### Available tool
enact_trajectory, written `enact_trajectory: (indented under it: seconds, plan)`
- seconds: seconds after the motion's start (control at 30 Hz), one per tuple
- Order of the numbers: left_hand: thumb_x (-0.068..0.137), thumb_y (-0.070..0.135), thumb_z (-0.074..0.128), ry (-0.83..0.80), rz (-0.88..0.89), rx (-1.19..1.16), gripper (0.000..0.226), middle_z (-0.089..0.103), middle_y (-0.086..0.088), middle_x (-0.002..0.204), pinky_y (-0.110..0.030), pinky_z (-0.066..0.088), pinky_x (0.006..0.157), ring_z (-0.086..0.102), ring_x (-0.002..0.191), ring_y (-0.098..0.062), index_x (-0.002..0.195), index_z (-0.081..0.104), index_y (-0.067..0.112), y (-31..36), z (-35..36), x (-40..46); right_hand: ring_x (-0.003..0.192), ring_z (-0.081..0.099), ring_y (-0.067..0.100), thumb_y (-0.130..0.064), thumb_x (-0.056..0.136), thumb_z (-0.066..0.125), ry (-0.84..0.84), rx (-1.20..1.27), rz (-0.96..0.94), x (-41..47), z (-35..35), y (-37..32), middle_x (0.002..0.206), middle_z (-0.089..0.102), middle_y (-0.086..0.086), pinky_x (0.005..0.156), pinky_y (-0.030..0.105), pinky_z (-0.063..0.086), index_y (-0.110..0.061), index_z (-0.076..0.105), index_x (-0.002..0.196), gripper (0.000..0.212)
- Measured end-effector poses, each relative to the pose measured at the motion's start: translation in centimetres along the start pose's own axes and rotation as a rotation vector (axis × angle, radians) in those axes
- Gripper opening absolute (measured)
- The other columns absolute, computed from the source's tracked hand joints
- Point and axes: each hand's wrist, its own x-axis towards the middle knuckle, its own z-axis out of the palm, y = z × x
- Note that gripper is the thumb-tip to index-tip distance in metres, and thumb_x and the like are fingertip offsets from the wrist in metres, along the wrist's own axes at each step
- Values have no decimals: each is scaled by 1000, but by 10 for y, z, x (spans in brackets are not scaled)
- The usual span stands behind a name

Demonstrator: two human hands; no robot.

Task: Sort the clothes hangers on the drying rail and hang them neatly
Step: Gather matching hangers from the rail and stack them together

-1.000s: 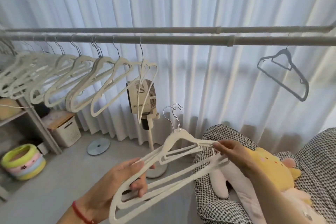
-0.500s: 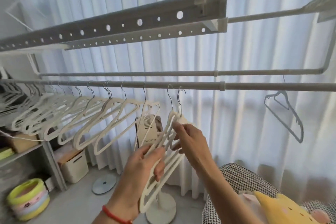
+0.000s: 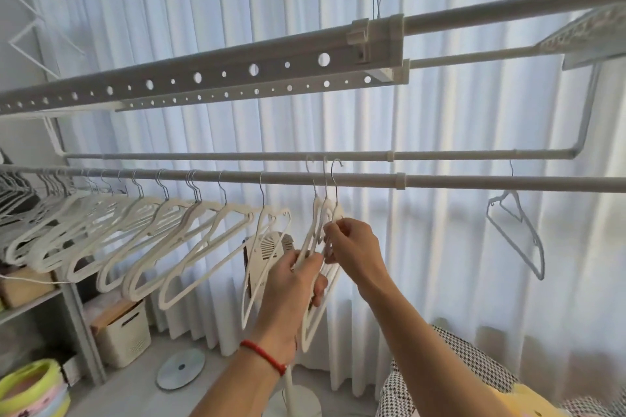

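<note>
A grey drying rail (image 3: 440, 181) runs across the view. Several white hangers (image 3: 142, 247) hang on its left half in a slanted row. A small bunch of white hangers (image 3: 321, 213) is raised to the rail's middle, their metal hooks at or just over the bar. My left hand (image 3: 291, 288) grips the bunch's lower arms. My right hand (image 3: 352, 247) pinches the bunch near the necks. A single grey hanger (image 3: 518, 234) hangs alone on the right.
A perforated upper rail (image 3: 203, 78) crosses overhead, with a thinner bar (image 3: 237, 156) behind the main one. A standing fan (image 3: 271, 247) is behind the hangers. A shelf with a beige bin (image 3: 122, 335) stands at left. Checked fabric (image 3: 474, 369) lies at lower right.
The bunch of hangers went up from waist height to the rail, its hooks now reaching the bar. Both hands rose with it, and my view tilted upward.
</note>
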Motion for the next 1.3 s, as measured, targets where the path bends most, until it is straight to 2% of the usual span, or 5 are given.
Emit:
enact_trajectory:
  seconds: [0.37,0.57,0.77,1.0,1.3]
  plan:
    - [94,36,66,11,-52,282,24,76,-8,92,-40,60,79,70,84,-24,86,80,18,-25,-24,0,62,72,32,-26,102,46,58,-150,28,-5,-20,28,77,72,9,68,52,60,-6,64,88,30]
    - [89,25,65,228,489,922,39,60,-3,126,-31,45,97,54,118,-20,127,65,16,4,-1,-20,118,60,25,-50,103,34,224,-547,-134,-24,-51,45,143,53,-6,93,39,44,-28,56,136,45]
    - [87,17,66,-111,677,831,35,60,6,123,-3,24,98,48,121,-10,122,65,20,17,79,-18,133,41,37,-21,85,67,772,-849,-129,9,-173,64,142,49,16,106,49,36,-8,55,134,52]
    - [91,26,59,-313,444,878,39,54,1,134,-22,31,103,42,129,-15,130,58,25,0,144,19,116,58,44,-26,101,45,553,-823,409,50,-258,104,124,63,22,93,46,45,-3,55,121,32]
    - [91,27,60,-327,365,930,40,56,-4,128,-25,36,95,48,122,-20,131,58,23,-16,169,41,93,64,47,-6,93,41,567,-1045,163,75,-274,109,101,70,20,70,40,40,-6,61,106,23]
